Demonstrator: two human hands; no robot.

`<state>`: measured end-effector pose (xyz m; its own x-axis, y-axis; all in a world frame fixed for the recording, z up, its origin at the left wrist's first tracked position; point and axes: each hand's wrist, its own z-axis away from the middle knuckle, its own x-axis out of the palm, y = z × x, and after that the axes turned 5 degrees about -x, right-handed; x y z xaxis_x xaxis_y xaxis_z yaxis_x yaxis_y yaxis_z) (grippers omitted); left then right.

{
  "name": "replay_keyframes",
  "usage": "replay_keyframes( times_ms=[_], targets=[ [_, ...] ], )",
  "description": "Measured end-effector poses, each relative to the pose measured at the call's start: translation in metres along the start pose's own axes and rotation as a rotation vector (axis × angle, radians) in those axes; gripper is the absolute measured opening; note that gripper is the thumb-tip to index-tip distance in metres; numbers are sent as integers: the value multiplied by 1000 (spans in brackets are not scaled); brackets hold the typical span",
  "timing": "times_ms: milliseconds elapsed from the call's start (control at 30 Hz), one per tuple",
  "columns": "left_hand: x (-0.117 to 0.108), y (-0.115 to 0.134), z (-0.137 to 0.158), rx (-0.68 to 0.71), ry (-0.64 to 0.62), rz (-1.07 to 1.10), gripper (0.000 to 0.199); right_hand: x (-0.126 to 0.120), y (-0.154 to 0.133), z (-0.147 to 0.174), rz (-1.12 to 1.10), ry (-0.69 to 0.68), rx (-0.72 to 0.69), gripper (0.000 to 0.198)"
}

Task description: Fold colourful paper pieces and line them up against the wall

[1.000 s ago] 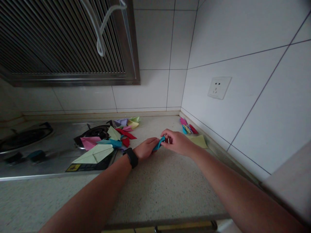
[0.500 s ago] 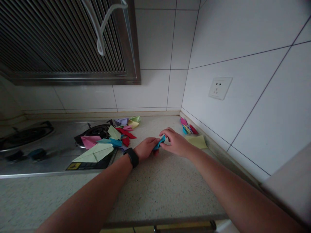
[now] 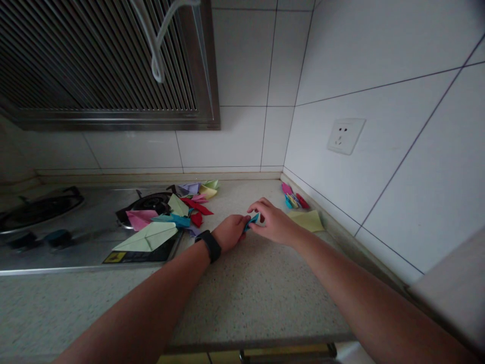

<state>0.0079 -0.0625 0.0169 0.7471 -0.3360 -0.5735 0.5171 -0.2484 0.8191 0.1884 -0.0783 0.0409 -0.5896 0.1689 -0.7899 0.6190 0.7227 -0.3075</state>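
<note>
A small blue piece of folded paper (image 3: 252,221) is between my two hands, above the speckled counter. My left hand (image 3: 231,231), with a black watch at the wrist, is closed on its left end, thumb on top; the fingers beneath are mostly hidden. My right hand (image 3: 271,222) comes from the right, fingers curved round, with the thumb and a fingertip at the paper's right end. Right of this hand a pale yellow paper sheet (image 3: 307,221) lies on the counter. Behind that sheet is a small cluster of colourful folded papers (image 3: 294,199).
Several folded papers, among them a pale green paper plane (image 3: 149,239), a pink one (image 3: 141,219) and a red one (image 3: 196,206), lie over the gas stove (image 3: 94,255) and counter at left. A range hood (image 3: 113,121) hangs above. Tiled walls meet behind, with a socket (image 3: 346,135) at right.
My left hand has shifted slightly right, covering more of the blue paper. The paper's free end has turned a little to the right. The view has tilted slightly.
</note>
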Motion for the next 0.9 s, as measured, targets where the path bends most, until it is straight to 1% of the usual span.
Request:
replay_keyframes(
  times_ms=[133, 233, 300, 400, 467, 567, 633, 733, 833, 900],
  targets=[
    [3, -2, -2, 14, 39, -32, 44, 3, 0, 0, -78, -22, 20, 26],
    [4, -3, -2, 29, 37, -20, 45, 5, -1, -1, -132, -11, 19, 25],
    [3, -4, -2, 26, 18, 15, 45, 6, -1, -2, -178, -2, 31, 23],
    [3, -6, -3, 23, -17, 103, 45, 7, -2, -3, -266, -13, 88, 19],
    [4, -8, -4, 40, -18, 159, 44, 8, -2, -3, -304, -4, 118, 20],
    [4, -7, -4, 103, 50, 208, 41, 8, 2, -4, -329, 52, 139, 20],
    [2, -5, -3, 152, 114, 214, 35, 8, 7, -5, -336, 90, 163, 18],
    [-4, -1, 1, 276, 224, 96, 21, 6, 16, -7, -344, 145, 209, 17],
    [-13, 3, 5, 456, 327, -144, 20, 4, 21, -9, -383, 170, 235, 14],
    [-18, 4, 7, 543, 368, -253, 18, 4, 21, -9, -428, 165, 234, 14]
  ],
)
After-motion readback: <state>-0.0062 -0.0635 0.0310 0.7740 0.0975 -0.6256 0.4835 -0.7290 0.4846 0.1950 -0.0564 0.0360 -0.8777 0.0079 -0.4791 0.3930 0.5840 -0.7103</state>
